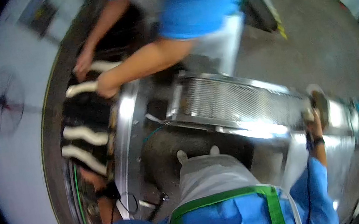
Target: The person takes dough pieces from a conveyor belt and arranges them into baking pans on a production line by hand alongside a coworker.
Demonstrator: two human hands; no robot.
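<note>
My left hand [91, 177] is low at the left, at the near side of a dark conveyor, close to the lower end of a wavy, cream-coloured strip [83, 159]. Blur hides its fingers, and I cannot tell whether it touches the strip. A second wavy strip [85, 136] lies just beyond. My right hand [314, 121] reaches far right to the end of a ribbed metal conveyor [237, 99]. Its fingers look closed around a small pale piece [309, 115], too blurred to name.
Across from me a co-worker in a blue shirt [201, 3] bends over the dark conveyor, both hands at another wavy strip [81, 88]. A metal rail [125, 115] edges that conveyor. A fan [4, 102] stands at the left; metal machinery [345, 116] is at the right.
</note>
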